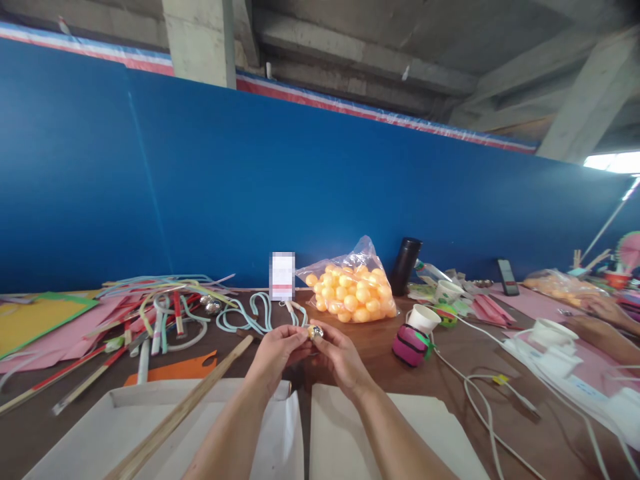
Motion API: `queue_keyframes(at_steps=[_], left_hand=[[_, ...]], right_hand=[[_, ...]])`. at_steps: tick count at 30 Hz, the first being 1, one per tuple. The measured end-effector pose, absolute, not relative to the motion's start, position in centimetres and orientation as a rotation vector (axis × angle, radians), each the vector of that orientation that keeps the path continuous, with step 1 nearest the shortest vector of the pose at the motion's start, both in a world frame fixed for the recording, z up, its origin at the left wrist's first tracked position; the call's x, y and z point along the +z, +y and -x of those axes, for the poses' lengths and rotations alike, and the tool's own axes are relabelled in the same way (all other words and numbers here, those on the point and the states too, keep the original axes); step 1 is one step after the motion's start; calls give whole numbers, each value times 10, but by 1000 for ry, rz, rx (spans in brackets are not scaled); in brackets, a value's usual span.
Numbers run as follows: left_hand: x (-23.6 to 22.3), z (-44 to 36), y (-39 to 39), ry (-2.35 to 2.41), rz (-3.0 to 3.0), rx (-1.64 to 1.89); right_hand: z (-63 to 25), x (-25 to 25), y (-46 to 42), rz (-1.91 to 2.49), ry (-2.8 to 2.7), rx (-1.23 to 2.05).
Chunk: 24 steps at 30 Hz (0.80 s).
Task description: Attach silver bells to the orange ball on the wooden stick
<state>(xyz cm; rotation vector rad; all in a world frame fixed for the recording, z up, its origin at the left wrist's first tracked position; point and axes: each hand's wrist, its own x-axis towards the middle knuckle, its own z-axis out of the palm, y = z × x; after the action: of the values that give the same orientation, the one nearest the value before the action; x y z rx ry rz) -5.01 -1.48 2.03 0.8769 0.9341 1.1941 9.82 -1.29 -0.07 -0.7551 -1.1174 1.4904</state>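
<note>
Both of my hands meet over the middle of the table, their fingertips closed round a small shiny silver ball (316,331). My left hand (281,353) pinches it from the left, where a yellowish patch shows at its edge; I cannot make out what that patch is. From the other side my right hand (343,357) grips the same ball. Just beyond the hands lie pale blue tubes (257,313) in loops. A clear plastic bag of orange balls (353,293) stands behind them, against the blue partition.
A wooden strip (190,400) crosses a white box (135,407) at the left front. Left lie tangled tubes and coloured paper (55,327). On the right are a magenta pouch (411,345), a paper cup (423,319), a black bottle (406,267), white cables and another person's hand (597,308).
</note>
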Motion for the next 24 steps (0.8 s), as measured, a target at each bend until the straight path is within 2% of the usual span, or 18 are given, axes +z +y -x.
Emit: queue_keyframes(at_steps=[24], left_hand=[[22,48,-16,931,-880,1191]], right_hand=[[-100,5,-16,765,-1253,1432]])
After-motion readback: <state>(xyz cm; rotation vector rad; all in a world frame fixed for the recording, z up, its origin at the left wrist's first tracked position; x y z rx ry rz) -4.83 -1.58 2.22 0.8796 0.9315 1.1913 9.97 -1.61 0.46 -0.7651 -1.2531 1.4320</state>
